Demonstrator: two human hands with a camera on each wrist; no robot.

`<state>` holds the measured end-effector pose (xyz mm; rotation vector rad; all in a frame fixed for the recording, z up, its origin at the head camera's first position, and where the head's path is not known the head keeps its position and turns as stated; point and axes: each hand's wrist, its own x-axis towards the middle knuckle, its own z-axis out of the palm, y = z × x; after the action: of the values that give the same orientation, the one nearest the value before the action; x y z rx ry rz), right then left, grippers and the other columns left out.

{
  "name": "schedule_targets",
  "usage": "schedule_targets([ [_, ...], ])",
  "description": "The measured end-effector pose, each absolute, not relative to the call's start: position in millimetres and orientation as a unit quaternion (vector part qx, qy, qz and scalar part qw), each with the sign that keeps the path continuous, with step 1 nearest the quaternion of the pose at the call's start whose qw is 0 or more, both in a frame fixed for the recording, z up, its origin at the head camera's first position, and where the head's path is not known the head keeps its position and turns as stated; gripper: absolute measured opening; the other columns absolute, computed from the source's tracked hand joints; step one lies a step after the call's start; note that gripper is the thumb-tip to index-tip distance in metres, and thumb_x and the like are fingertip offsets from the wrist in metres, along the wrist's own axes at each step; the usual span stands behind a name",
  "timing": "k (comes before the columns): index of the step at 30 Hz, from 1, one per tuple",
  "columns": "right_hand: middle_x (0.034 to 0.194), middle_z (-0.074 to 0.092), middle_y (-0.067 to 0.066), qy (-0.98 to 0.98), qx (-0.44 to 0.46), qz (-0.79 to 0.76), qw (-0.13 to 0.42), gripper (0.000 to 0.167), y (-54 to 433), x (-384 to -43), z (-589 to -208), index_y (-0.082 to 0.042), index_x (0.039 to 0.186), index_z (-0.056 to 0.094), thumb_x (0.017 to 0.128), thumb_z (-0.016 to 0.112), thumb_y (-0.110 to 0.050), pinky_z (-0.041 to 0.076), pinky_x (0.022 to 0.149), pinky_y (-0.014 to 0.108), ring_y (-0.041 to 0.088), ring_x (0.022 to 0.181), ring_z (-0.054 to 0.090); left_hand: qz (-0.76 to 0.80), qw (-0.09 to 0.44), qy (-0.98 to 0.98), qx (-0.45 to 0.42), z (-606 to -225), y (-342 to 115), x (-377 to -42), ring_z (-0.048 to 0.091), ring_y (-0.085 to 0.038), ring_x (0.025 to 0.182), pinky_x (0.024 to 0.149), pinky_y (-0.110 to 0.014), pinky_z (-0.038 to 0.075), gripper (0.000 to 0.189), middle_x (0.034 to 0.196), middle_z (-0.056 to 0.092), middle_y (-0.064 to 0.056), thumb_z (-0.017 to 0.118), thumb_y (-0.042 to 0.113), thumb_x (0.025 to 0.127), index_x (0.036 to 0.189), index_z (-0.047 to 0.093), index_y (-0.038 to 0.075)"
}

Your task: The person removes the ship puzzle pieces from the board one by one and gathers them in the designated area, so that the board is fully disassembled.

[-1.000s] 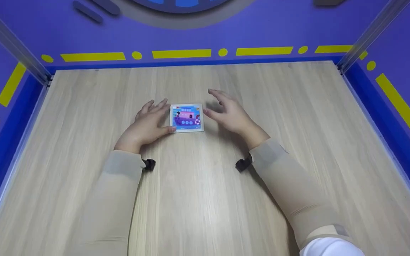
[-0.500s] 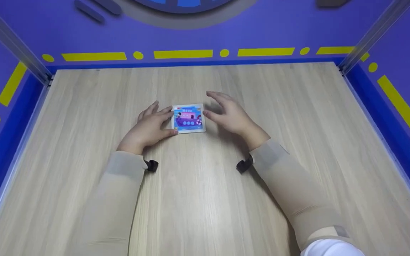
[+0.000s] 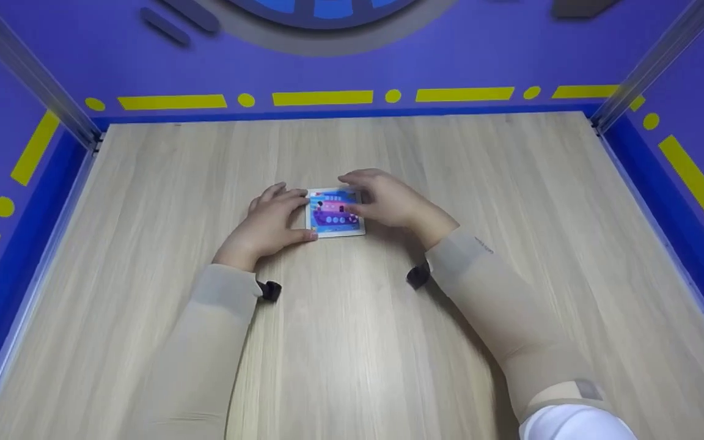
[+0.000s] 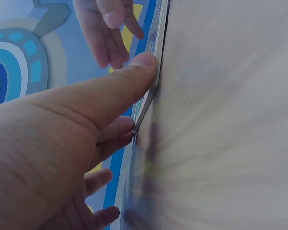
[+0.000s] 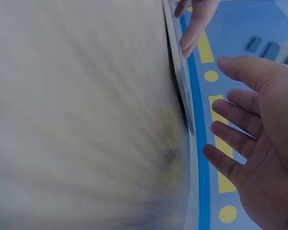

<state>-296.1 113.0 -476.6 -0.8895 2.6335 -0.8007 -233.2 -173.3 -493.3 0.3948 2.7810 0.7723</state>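
Note:
A small square picture board with a purple and pink ship on blue and a pale border lies near the middle of the table. My left hand holds its left side, the thumb at the near corner and a finger at the far corner. In the left wrist view, thumb and finger sit against the thin edge of the board. My right hand hovers over the board's right part, fingers spread and loosely bent. The right wrist view shows that hand apart from the board, which is seen edge-on.
The wood-grain table is bounded by purple-blue panels with yellow markings at the back and both sides. Metal posts stand at the back corners. Beige sleeves cover both forearms, with black wrist mounts.
My right hand has moved left, from beside the board to over its right edge. My left hand stays at the left side. The head view has shifted slightly.

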Motion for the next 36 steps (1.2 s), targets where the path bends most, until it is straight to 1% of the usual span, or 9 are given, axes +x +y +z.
schedule_targets([
  [2, 0.17, 0.059, 0.011, 0.902, -0.323, -0.253, 0.138, 0.063, 108.8, -301.4, -473.2, -0.015, 0.167, 0.057, 0.11, 0.075, -0.034, 0.036, 0.139, 0.052, 0.034, 0.163, 0.05, 0.268, 0.113, 0.947, 0.138, -493.8, -173.1, -233.2, 0.014, -0.036, 0.179, 0.143, -0.064, 0.012, 0.087, 0.182, 0.045, -0.006, 0.088, 0.053, 0.097, 0.167, 0.057, 0.013],
  [7, 0.15, 0.072, 0.008, 0.891, -0.357, -0.217, 0.179, 0.051, 95.6, -311.1, -467.4, -0.014, 0.16, 0.066, 0.111, 0.074, -0.027, 0.047, 0.13, 0.05, 0.029, 0.141, 0.065, 0.271, 0.109, 0.945, 0.149, -494.4, -174.1, -233.5, 0.018, -0.036, 0.177, 0.141, -0.064, 0.015, 0.085, 0.179, 0.049, -0.005, 0.089, 0.055, 0.095, 0.164, 0.061, 0.011],
  [12, 0.141, 0.074, 0.009, 0.888, -0.364, -0.205, 0.193, 0.043, 80.6, -319.0, -469.0, -0.013, 0.155, 0.071, 0.112, 0.072, -0.021, 0.051, 0.126, 0.047, 0.027, 0.131, 0.068, 0.264, 0.103, 0.946, 0.156, -495.4, -174.9, -234.7, 0.022, -0.037, 0.176, 0.139, -0.063, 0.018, 0.082, 0.178, 0.051, -0.005, 0.089, 0.051, 0.097, 0.162, 0.062, 0.01],
  [15, 0.14, 0.072, 0.011, 0.884, -0.372, -0.201, 0.198, 0.042, 72.7, -323.4, -469.4, -0.013, 0.154, 0.071, 0.111, 0.072, -0.014, 0.051, 0.124, 0.047, 0.028, 0.13, 0.067, 0.266, 0.097, 0.946, 0.158, -496.2, -175.2, -235.3, 0.024, -0.038, 0.175, 0.138, -0.063, 0.019, 0.081, 0.176, 0.053, -0.005, 0.09, 0.05, 0.096, 0.161, 0.064, 0.01],
  [17, 0.142, 0.07, 0.01, 0.882, -0.373, -0.194, 0.212, 0.044, 69.4, -325.9, -468.6, -0.016, 0.155, 0.07, 0.111, 0.071, -0.011, 0.05, 0.126, 0.048, 0.029, 0.133, 0.066, 0.269, 0.093, 0.945, 0.159, -496.5, -175.3, -235.6, 0.025, -0.038, 0.174, 0.137, -0.063, 0.019, 0.081, 0.176, 0.054, -0.005, 0.091, 0.05, 0.095, 0.16, 0.065, 0.01],
  [20, 0.147, 0.066, 0.009, 0.878, -0.374, -0.179, 0.238, 0.048, 66.5, -329.7, -466.3, -0.022, 0.159, 0.067, 0.112, 0.069, -0.012, 0.045, 0.131, 0.05, 0.029, 0.14, 0.062, 0.271, 0.086, 0.946, 0.157, -497.4, -176.1, -236.5, 0.026, -0.038, 0.173, 0.136, -0.063, 0.019, 0.083, 0.174, 0.056, -0.006, 0.093, 0.051, 0.092, 0.159, 0.066, 0.01],
  [23, 0.151, 0.064, 0.008, 0.875, -0.373, -0.173, 0.257, 0.052, 64.7, -333.5, -464.0, -0.026, 0.162, 0.064, 0.112, 0.068, -0.013, 0.043, 0.133, 0.051, 0.029, 0.143, 0.06, 0.275, 0.084, 0.946, 0.153, -497.7, -177.1, -236.3, 0.027, -0.037, 0.173, 0.135, -0.062, 0.019, 0.083, 0.174, 0.057, -0.005, 0.093, 0.051, 0.092, 0.158, 0.067, 0.01],
  [31, 0.152, 0.065, 0.006, 0.873, -0.362, -0.174, 0.278, 0.052, 64.3, -339.0, -462.9, -0.028, 0.161, 0.065, 0.111, 0.071, -0.014, 0.046, 0.131, 0.051, 0.026, 0.139, 0.06, 0.275, 0.085, 0.945, 0.155, -497.5, -177.6, -235.0, 0.026, -0.036, 0.174, 0.138, -0.061, 0.016, 0.072, 0.175, 0.055, -0.004, 0.087, 0.048, 0.099, 0.158, 0.067, 0.01],
  [36, 0.147, 0.066, 0.008, 0.87, -0.362, -0.181, 0.283, 0.05, 63.3, -339.9, -461.5, -0.025, 0.157, 0.068, 0.11, 0.07, -0.009, 0.048, 0.128, 0.05, 0.026, 0.133, 0.06, 0.274, 0.072, 0.946, 0.158, -496.4, -175.6, -235.3, 0.029, -0.036, 0.173, 0.138, -0.061, 0.017, 0.07, 0.171, 0.06, -0.005, 0.089, 0.046, 0.098, 0.154, 0.071, 0.009],
])
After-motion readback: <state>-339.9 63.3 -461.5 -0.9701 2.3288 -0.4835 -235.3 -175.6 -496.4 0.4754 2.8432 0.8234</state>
